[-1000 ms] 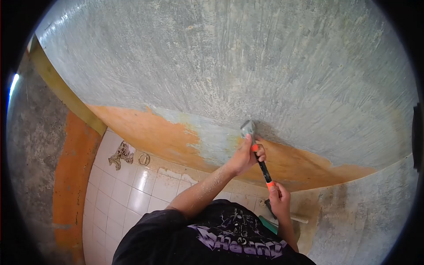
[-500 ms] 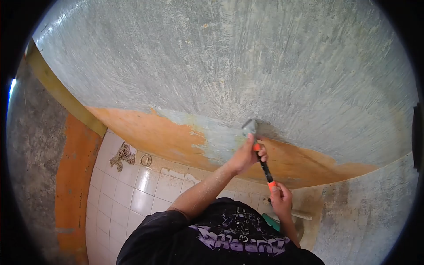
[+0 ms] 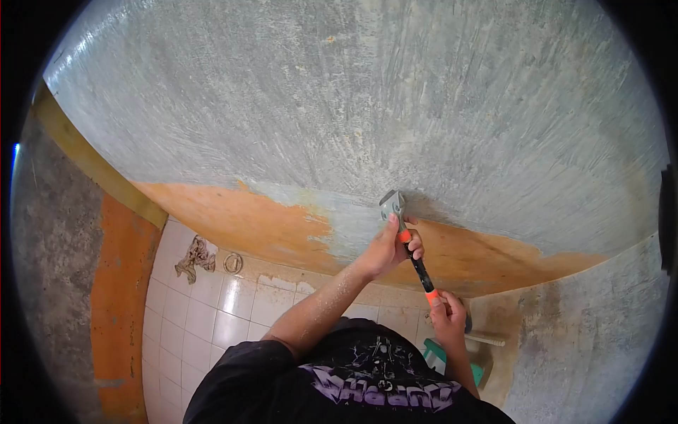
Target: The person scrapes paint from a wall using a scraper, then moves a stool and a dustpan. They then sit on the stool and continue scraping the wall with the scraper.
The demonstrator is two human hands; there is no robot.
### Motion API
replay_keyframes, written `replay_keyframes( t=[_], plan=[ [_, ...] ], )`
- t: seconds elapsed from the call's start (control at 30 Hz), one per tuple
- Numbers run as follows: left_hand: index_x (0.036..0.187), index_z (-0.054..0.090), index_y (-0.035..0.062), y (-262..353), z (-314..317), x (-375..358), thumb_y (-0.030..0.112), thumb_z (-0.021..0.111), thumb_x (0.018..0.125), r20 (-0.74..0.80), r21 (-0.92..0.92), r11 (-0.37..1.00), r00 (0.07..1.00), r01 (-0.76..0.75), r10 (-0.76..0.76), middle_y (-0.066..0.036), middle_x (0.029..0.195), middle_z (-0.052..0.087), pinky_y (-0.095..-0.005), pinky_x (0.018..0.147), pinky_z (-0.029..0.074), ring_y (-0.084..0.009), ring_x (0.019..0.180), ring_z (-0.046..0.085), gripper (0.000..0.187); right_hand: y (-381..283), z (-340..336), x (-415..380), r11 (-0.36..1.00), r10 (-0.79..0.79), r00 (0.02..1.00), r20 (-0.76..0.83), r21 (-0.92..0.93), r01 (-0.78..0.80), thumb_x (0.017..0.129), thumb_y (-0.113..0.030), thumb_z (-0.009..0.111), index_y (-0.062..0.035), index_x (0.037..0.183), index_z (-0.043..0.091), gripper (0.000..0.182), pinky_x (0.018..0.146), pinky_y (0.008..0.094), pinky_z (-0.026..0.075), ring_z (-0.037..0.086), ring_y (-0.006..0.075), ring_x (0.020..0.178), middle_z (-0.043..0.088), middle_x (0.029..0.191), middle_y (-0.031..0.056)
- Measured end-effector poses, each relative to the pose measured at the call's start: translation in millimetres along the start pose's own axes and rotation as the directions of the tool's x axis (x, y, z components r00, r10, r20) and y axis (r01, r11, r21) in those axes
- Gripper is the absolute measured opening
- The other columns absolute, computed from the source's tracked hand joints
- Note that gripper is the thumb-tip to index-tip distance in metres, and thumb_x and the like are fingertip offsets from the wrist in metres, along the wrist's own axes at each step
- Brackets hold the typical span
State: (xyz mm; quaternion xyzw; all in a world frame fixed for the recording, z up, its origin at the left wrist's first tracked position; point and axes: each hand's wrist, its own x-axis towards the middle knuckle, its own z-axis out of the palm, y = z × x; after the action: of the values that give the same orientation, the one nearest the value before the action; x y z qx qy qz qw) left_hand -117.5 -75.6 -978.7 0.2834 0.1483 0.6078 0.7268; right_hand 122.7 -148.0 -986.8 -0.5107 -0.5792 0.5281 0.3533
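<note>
The head view shows both hands closed on one tool, a scraper (image 3: 409,240) with a black and orange handle. The left hand (image 3: 390,249) grips it high, just under the metal blade, with the thumb pressing behind the head. The right hand (image 3: 447,314) holds the low end of the handle, so the two hands are apart along the shaft. The blade touches the wall (image 3: 367,106) exactly at the border where the grey scraped surface meets the remaining orange paint (image 3: 240,215).

To do this well, I think the blade should stay at a flat angle to the wall, with the upper hand pressing and the lower hand only guiding. Short strokes from the bare edge into the paint will probably lift it more cleanly than digging, which could cut the plaster.

Below, the white tiled floor (image 3: 212,311) carries a crumpled rag (image 3: 195,257) and a round drain ring (image 3: 233,263) beside it. A green object (image 3: 434,351) lies near the person's right side; I cannot tell what it is.
</note>
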Motion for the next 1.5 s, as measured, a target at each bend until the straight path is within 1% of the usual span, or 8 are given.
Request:
replay_keyframes(
  t=[0.2, 0.53, 0.73, 0.87, 1.07, 1.27, 1.37, 1.5],
  plan=[
    [0.121, 0.040, 0.0132, -17.2, 21.6, 13.1, 0.061, 0.026, 0.102, 0.032, -0.003, 0.993, 0.992, 0.122, -0.122, -0.004, 0.080, 0.047, -0.0445, 0.084, 0.045, -0.0226, 0.079, 0.052, 0.054, 3.5, -16.8, -13.4, 0.996, 0.055, 0.996, -0.072, 0.072, -0.050, 0.099, -0.023, 0.061, 0.0020, 0.115, 0.061, 0.030, 0.046, 0.0200, 0.031, 0.041, 0.0015, 0.051, 0.048, 0.063, -0.0060],
    [0.119, 0.040, 0.0146, -14.6, 25.2, 10.2, 0.063, 0.026, 0.101, 0.033, -0.031, 0.997, 0.997, 0.074, -0.073, -0.004, 0.079, 0.045, -0.0438, 0.084, 0.045, -0.0221, 0.079, 0.052, 0.053, 1.1, -19.7, -15.0, 0.998, 0.029, 0.997, -0.075, 0.054, -0.024, 0.098, -0.024, 0.062, 0.0023, 0.116, 0.061, 0.031, 0.047, 0.0207, 0.029, 0.040, 0.0006, 0.052, 0.047, 0.061, -0.0065],
    [0.119, 0.040, 0.0154, -9.4, 25.2, 8.3, 0.063, 0.024, 0.101, 0.045, -0.035, 0.997, 0.997, 0.065, -0.064, -0.003, 0.077, 0.045, -0.0446, 0.084, 0.044, -0.0218, 0.077, 0.051, 0.054, 6.9, -8.6, -11.4, 0.995, -0.044, 0.995, -0.090, -0.096, 0.035, 0.098, -0.023, 0.062, 0.0028, 0.115, 0.062, 0.031, 0.047, 0.0199, 0.028, 0.040, 0.0006, 0.052, 0.049, 0.062, -0.0062],
    [0.120, 0.039, 0.0141, -16.5, 29.7, 13.5, 0.064, 0.023, 0.100, 0.020, -0.007, 0.998, 0.997, 0.069, -0.069, -0.003, 0.076, 0.044, -0.0449, 0.084, 0.044, -0.0217, 0.076, 0.050, 0.056, -9.7, -18.3, -16.4, 0.998, 0.051, 0.992, -0.116, 0.029, -0.048, 0.098, -0.023, 0.063, 0.0026, 0.114, 0.062, 0.031, 0.048, 0.0200, 0.030, 0.041, 0.0010, 0.053, 0.050, 0.062, -0.0059],
    [0.120, 0.038, 0.0144, -3.3, 21.0, 9.1, 0.064, 0.024, 0.100, 0.027, -0.022, 0.999, 0.999, 0.024, -0.023, -0.002, 0.076, 0.043, -0.0452, 0.084, 0.044, -0.0217, 0.075, 0.049, 0.056, -14.9, -4.8, -7.6, 0.995, 0.000, 0.997, -0.078, -0.096, -0.008, 0.098, -0.025, 0.063, 0.0020, 0.112, 0.064, 0.031, 0.047, 0.0212, 0.028, 0.040, 0.0010, 0.053, 0.048, 0.061, -0.0066],
    [0.121, 0.038, 0.0145, -12.8, 24.8, 10.4, 0.065, 0.025, 0.099, 0.006, -0.033, 0.999, 1.000, 0.027, -0.027, -0.002, 0.077, 0.043, -0.0447, 0.083, 0.043, -0.0214, 0.076, 0.048, 0.057, -9.3, -19.3, -10.8, 0.998, 0.057, 0.993, -0.101, 0.009, -0.057, 0.097, -0.027, 0.064, 0.0006, 0.110, 0.066, 0.030, 0.047, 0.0223, 0.028, 0.038, 0.0013, 0.053, 0.048, 0.061, -0.0067],
    [0.121, 0.038, 0.0140, 0.8, 12.4, 2.7, 0.066, 0.026, 0.098, 0.008, -0.016, 1.000, 1.000, -0.013, 0.014, -0.002, 0.077, 0.043, -0.0441, 0.083, 0.043, -0.0213, 0.075, 0.048, 0.058, -12.1, 2.1, -1.7, 0.991, -0.021, 0.998, -0.062, -0.136, 0.012, 0.097, -0.026, 0.064, 0.0002, 0.109, 0.065, 0.028, 0.047, 0.0218, 0.026, 0.037, 0.0002, 0.053, 0.046, 0.060, -0.0073],
    [0.120, 0.038, 0.0133, 1.3, 14.3, 1.7, 0.068, 0.026, 0.097, 0.012, -0.026, 1.000, 1.000, -0.002, 0.002, -0.003, 0.075, 0.043, -0.0438, 0.082, 0.043, -0.0218, 0.075, 0.049, 0.060, -11.3, 10.2, -8.1, 0.998, -0.022, 0.994, -0.106, -0.057, 0.015, 0.097, -0.024, 0.065, 0.0002, 0.108, 0.065, 0.027, 0.047, 0.0219, 0.027, 0.037, 0.0002, 0.053, 0.046, 0.060, -0.0079]
  ],
)
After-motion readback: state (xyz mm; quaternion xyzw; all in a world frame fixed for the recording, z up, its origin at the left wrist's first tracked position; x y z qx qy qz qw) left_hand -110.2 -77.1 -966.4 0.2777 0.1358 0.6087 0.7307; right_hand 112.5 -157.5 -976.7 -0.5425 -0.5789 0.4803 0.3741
